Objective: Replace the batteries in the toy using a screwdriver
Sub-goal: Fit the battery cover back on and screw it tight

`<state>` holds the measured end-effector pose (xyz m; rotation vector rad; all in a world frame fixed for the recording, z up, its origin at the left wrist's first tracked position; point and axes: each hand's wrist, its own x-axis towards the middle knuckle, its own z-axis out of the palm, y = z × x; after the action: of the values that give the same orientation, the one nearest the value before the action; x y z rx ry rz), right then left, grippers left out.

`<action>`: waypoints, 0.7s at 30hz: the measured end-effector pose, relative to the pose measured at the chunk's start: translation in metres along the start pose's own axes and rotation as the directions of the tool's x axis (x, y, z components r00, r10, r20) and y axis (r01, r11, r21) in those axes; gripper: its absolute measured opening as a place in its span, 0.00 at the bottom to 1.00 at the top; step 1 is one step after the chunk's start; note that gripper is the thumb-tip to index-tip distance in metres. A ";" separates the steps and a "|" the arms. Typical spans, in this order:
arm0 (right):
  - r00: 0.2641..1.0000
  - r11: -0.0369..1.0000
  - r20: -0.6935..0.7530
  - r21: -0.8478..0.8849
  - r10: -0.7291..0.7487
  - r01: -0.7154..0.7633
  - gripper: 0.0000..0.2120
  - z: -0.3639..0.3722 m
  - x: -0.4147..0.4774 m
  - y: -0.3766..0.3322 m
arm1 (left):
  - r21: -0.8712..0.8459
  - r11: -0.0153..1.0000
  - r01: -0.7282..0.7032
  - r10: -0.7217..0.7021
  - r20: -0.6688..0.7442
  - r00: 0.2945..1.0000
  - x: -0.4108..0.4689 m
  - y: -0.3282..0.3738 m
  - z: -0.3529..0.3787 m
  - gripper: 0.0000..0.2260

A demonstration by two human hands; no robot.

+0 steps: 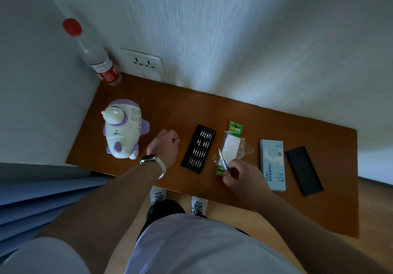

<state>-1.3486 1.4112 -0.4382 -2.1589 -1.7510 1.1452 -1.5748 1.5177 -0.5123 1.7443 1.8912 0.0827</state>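
**A:** Where is the toy (123, 129) just now?

**B:** At the left end of the table (297, 124), close to the side wall. It is just beside our left hand (165, 146) but not touched. We judge it stands on its base with the nose up towards us, so its long axis runs roughly vertical. No battery door shows from here.

**A:** And the screwdriver (222, 160)?

**B:** Our right hand (238, 175) grips it at the rear, fingers curled round the handle. The shaft runs from the near edge away from us, leaning a little left. Its tip is over the battery pack (231, 146) and aimed at the far wall.

**A:** Why do we hold it that way?

**B:** Most likely to keep the front end free for a bit. The bit tray (198, 149) lies open between our hands, within easy reach of both.

**A:** Does the left hand hold a bit already?

**B:** Its fingers are curled under, near the tray's far corner. Something pale shows at the fingertips, but we cannot tell whether it is a bit.
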 end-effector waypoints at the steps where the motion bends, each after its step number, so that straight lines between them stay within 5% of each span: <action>1: 1.000 1.000 -0.004 0.004 -0.007 0.007 0.08 -0.002 0.000 0.002 | 0.005 1.000 -0.003 0.003 -0.005 1.000 0.000 0.001 0.000 0.07; 9: 1.000 0.999 0.010 0.032 -0.017 0.017 0.08 -0.020 -0.006 0.015 | 0.043 0.999 0.022 -0.022 -0.005 1.000 -0.002 0.013 -0.005 0.08; 14: 1.000 0.999 0.016 0.045 -0.018 0.017 0.05 -0.039 -0.006 0.013 | -0.229 0.971 0.074 -0.088 -0.051 0.995 -0.013 0.036 -0.022 0.04; 21: 0.991 0.989 -0.042 0.078 -0.123 0.126 0.05 -0.065 0.001 -0.011 | -0.521 0.852 -0.050 -0.016 -0.122 0.992 -0.047 0.089 -0.064 0.01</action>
<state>-1.3168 1.4378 -0.3865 -1.9820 -1.7650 1.1172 -1.5229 1.5080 -0.4052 1.3969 1.7190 0.6657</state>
